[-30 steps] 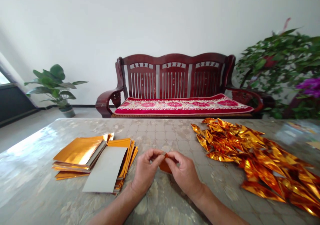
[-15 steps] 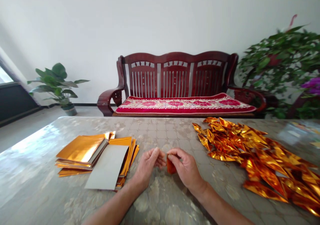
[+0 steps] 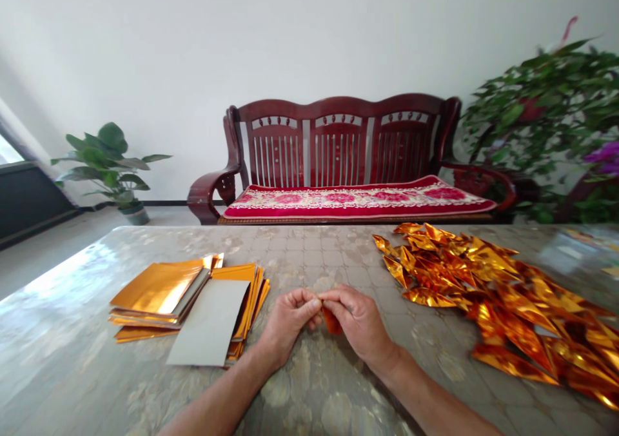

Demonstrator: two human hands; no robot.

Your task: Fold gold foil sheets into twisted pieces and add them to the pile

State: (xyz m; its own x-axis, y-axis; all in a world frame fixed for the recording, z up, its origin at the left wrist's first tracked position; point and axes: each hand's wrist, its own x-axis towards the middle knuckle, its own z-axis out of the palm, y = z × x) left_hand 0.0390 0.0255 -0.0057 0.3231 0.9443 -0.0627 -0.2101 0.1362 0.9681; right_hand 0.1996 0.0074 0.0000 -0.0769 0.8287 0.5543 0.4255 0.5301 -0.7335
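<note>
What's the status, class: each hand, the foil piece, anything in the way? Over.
Right hand pinching orange foil piece. Left hand at its top end, hold unclear. Nothing seen blocking: sheet stacks left, foil pile right, both apart from hands.

Bare left forearm and right forearm slant inward from the lower edge, wrists nearly straight. The left hand and right hand face each other, fingertips close together, each thumb pinching toward a bent forefinger.
</note>
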